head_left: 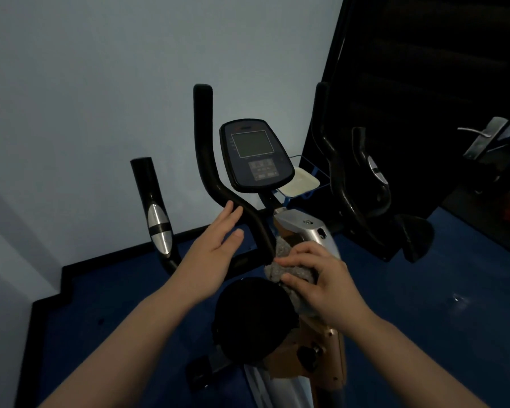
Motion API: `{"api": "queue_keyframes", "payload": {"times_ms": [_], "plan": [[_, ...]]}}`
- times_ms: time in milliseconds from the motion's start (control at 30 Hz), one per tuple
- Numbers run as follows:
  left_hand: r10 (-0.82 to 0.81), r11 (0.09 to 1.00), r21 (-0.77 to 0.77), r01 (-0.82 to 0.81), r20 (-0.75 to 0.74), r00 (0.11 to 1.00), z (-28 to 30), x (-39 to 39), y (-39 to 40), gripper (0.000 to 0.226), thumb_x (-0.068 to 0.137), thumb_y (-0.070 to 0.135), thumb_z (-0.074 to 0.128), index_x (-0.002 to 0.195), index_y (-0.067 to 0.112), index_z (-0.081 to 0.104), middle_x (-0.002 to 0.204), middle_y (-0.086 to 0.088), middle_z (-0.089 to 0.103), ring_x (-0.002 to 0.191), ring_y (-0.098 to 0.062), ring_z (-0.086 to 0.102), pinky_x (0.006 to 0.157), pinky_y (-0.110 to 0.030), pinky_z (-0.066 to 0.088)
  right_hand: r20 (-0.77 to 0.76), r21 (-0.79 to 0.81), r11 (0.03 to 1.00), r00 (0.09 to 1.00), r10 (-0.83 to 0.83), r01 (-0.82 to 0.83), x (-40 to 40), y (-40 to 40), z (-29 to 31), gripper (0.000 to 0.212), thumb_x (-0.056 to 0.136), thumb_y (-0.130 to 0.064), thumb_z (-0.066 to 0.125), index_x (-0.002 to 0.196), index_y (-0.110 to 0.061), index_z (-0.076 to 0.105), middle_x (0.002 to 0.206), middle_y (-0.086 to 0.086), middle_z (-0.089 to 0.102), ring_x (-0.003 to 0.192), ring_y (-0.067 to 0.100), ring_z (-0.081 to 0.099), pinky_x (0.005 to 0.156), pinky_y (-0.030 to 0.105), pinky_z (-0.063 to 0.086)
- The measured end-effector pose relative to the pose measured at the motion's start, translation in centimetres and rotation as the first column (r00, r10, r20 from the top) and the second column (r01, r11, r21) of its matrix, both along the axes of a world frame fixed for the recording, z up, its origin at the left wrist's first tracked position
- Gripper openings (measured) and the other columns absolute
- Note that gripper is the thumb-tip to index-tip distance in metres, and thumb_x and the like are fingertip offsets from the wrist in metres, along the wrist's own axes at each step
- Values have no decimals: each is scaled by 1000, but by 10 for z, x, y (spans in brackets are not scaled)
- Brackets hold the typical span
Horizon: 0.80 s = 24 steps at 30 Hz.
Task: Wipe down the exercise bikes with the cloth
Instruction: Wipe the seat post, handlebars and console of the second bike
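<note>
Gripping the grey cloth (289, 270) in your right hand (326, 285), you've got it bunched under curled fingers (302, 254) and pressed against the bike (306, 343) where the left handlebar (215, 175) joins the frame, just above the black seat (255, 316). Your left hand (211, 260) is open and flat, fingers together, fingertips reaching up to the bend of that handlebar; I can't tell whether they touch it. Both bare forearms come in from the bottom edge. Just past the cloth there's a silver cover (302, 228) on the post, and above it the console (255, 154), screen dark, tilted back toward you. Far left, a shorter black grip (156, 213) with a silver sensor patch stands upright; on the right the matching handlebar (336, 172) curves up beside another sensor grip (371, 169). Behind the console sits a pale tray (302, 182) in a blue wire holder. Blue floor (124, 304) underneath, pale wall (86, 98) ahead, a dark panel (424, 83) to the right, and a door handle (480, 134) at the far right edge.
</note>
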<state>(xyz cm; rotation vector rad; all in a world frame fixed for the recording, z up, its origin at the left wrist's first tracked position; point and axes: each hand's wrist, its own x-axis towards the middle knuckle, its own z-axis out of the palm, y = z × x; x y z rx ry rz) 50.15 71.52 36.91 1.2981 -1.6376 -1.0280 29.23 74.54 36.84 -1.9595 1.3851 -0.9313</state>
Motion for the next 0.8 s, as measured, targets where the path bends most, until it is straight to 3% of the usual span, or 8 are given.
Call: {"api": "queue_keyframes", "payload": {"times_ms": [133,233,300,433,533,667,800], "plan": [[9,1000,-15,-8,21,1000,1,-1,0,48,99,28,39,146,31,28,155,21,15,137,11,14,108,-11,11,41,21,1000,999,-11,10,-2,12,-6,27,79,-11,75,103,-24,74,100,-10,58,98,-1,56,87,9,43],[35,999,-13,-35,-21,999,1,-4,1,47,100,25,39,146,30,30,155,21,17,138,9,15,110,-13,13,82,60,998,996,-21,16,-1,20,-10,29,78,-11,76,102,-28,75,99,-13,58,98,0,58,89,12,45],[57,998,-23,-57,-32,998,1,-6,2,47,100,24,40,145,30,31,155,21,19,138,9,17,108,-10,14,103,93,996,995,8,-17,-3,24,-12,28,79,-12,76,101,-28,75,98,-13,59,97,0,59,87,11,45],[107,993,-42,-109,-37,994,1,-7,2,45,99,26,40,144,31,34,150,22,26,134,11,22,91,11,16,57,318,929,982,180,-189,-20,6,13,26,79,-13,75,103,-23,75,103,-5,61,98,3,61,91,19,48],[135,989,-62,-136,-14,991,7,2,0,44,99,28,41,143,32,36,144,24,33,130,13,27,86,13,18,46,379,888,964,262,-260,-29,-20,45,23,79,-11,75,100,-20,75,106,-3,65,98,6,64,89,20,50],[184,978,-101,-183,1,983,22,24,-9,42,99,29,43,140,36,41,138,26,39,112,27,36,85,11,23,190,303,931,970,152,-205,-14,-50,84,22,79,-11,74,96,-24,76,99,-8,71,91,4,68,73,13,52],[230,962,-161,-221,40,972,41,44,-25,42,98,25,45,139,33,43,139,24,41,122,16,35,89,11,21,147,60,995,987,67,-76,35,-81,98,24,80,-10,74,101,-21,72,106,-5,68,99,4,63,87,18,49]]}}
